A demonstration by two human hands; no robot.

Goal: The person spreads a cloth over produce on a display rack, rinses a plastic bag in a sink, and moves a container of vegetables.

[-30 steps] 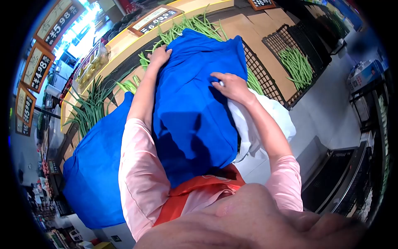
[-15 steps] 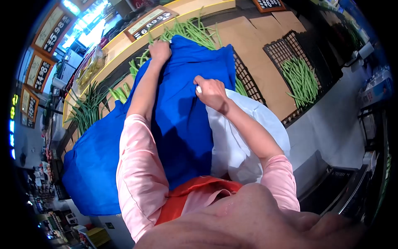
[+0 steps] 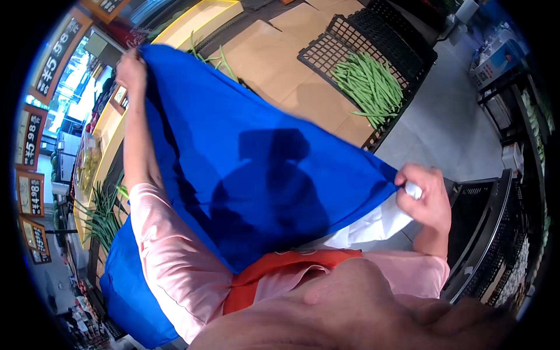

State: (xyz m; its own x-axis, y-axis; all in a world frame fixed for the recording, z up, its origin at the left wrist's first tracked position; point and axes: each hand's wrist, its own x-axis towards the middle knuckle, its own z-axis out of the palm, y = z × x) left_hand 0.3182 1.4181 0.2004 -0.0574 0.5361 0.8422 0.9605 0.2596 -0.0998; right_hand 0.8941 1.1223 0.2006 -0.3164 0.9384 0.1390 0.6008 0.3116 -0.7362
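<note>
Broad blue cloth (image 3: 227, 134), lightly creased, spread slantwise between left hand (image 3: 132, 71) and right hand (image 3: 426, 195), white fabric (image 3: 382, 223) beneath its lower edge

This is a shop, in its fresh-vegetable section. Along the left, orange-framed price signs (image 3: 61, 52) carry handwritten characters and large printed figures with a currency mark, among them 5.98 and 4.98. Green beans (image 3: 370, 87) lie piled in a black lattice crate (image 3: 382, 35), beside brown cardboard (image 3: 262, 61) spread as a display surface. Long green stalks (image 3: 102, 213) lie at the left, near yellow-green produce (image 3: 88, 160) in clear packaging. A yellow-edged display ledge (image 3: 198, 22) runs behind, and black racks with goods flank the pale floor (image 3: 452, 114) on the right.
</note>
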